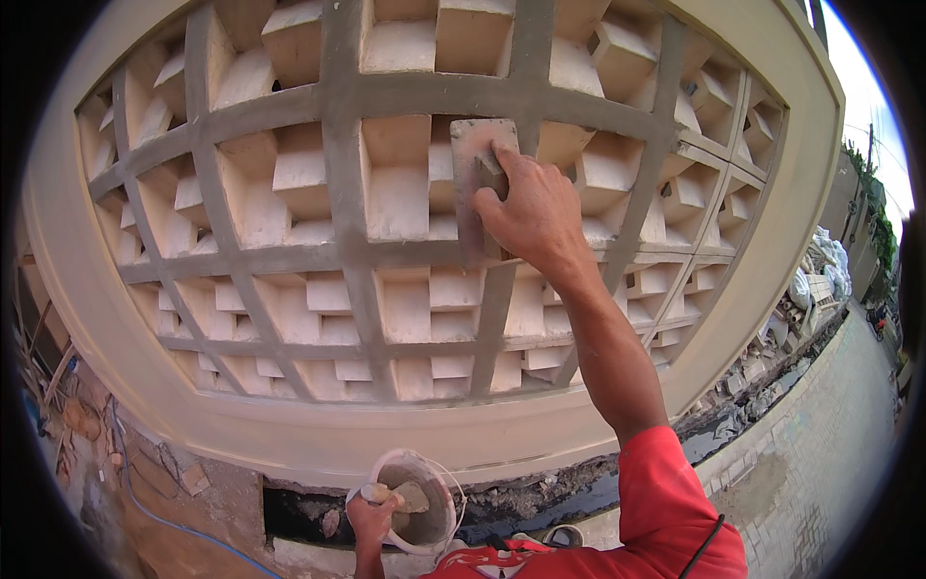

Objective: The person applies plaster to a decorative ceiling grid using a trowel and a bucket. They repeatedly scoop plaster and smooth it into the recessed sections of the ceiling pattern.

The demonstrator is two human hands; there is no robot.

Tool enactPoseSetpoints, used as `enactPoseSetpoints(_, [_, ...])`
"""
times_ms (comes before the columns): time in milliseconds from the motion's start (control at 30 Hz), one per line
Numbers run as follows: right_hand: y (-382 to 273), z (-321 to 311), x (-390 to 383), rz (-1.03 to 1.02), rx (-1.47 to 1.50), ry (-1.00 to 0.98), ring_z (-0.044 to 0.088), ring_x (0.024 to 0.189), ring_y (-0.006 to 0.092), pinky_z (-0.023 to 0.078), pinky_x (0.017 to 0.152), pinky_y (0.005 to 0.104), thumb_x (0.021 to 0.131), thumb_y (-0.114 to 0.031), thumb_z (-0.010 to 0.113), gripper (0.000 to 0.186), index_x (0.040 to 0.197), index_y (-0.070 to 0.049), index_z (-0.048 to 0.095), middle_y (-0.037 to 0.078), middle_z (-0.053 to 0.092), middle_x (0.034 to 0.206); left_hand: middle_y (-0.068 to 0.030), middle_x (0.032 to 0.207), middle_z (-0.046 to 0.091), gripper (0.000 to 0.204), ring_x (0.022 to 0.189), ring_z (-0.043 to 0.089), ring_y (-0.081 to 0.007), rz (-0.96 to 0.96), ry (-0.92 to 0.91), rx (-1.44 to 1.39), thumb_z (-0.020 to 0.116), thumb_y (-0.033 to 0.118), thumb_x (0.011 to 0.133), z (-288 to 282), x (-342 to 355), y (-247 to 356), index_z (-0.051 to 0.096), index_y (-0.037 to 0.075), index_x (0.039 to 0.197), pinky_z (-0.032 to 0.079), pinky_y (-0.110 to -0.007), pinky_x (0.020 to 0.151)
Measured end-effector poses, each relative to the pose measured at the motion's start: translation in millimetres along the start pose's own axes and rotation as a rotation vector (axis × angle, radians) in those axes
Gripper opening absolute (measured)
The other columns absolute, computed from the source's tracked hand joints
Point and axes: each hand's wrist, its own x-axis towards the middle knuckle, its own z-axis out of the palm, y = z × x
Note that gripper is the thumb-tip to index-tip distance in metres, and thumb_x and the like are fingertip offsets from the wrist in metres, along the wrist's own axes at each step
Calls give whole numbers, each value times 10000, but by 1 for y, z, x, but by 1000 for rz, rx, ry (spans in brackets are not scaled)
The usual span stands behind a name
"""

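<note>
Head view: a pale lattice wall with grey joint strips [424,95] fills the upper area, enclosed by a broad cream frame [289,434]. Below the frame runs a dark, wet channel [590,497]; a blue hose [183,526] lies on the ground to the left, while rubble [772,349] and a paved lane [820,415] occupy the right. A pale bucket [440,482] is located at the lower centre, in front of the channel. The right forearm crosses the lower-right lattice openings and obscures part of them; the rectangular float [469,198] covers part of an opening at upper centre. The float is located at the lattice face, its long axis nearly vertical, its broad end uppermost. The right hand [535,203] grasps the float from its right side, index finger extended onto the plate. The left hand [372,518], at the bucket's left rim, grasps a small hand tool [413,497], whose blade points rightward over the bucket mouth; its exact type is unclear.
</note>
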Motion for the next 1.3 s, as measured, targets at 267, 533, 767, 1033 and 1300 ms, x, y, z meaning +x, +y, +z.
enactPoseSetpoints(267, [14, 14, 11, 89, -22, 168, 649, 906, 398, 509, 809, 466, 727, -200, 562, 645, 1317, 50, 487, 241, 665, 1011, -96, 820, 697, 243, 722, 653, -172, -60, -30, -16, 790, 54, 676, -3, 3, -1, 675, -41, 868, 520, -315, 703])
enactPoseSetpoints(533, [43, 6, 17, 145, 121, 433, 668, 842, 397, 535, 747, 467, 743, -180, 567, 603, 1264, 114, 492, 253, 663, 947, -97, 870, 680, 257, 778, 643, -178, -46, -22, -54, 773, 5, 682, -9, -3, 18, 677, -41, 916, 508, -311, 746])
enactPoseSetpoints(767, [7, 27, 1, 110, 222, 213, 661, 870, 391, 530, 780, 475, 758, -208, 564, 621, 1286, 112, 494, 262, 663, 950, -89, 847, 687, 239, 758, 638, -154, -7, -26, 26, 778, 16, 707, -9, 0, 18, 678, -49, 914, 506, -294, 728])
enactPoseSetpoints(1033, [34, 0, 30, 234, 189, 412, 658, 867, 401, 532, 776, 472, 733, -166, 550, 569, 1231, 109, 525, 265, 666, 928, -85, 843, 688, 245, 747, 644, -160, 27, 14, -5, 776, 10, 711, -12, -2, 23, 680, -49, 929, 513, -296, 719])
enactPoseSetpoints(1300, [32, -3, 6, 39, 219, 411, 657, 844, 401, 532, 730, 481, 724, -150, 546, 547, 1214, 95, 545, 259, 668, 898, -89, 823, 680, 227, 742, 646, -158, -19, 3, -46, 755, -12, 720, -10, -9, 28, 660, -69, 918, 521, -300, 707])
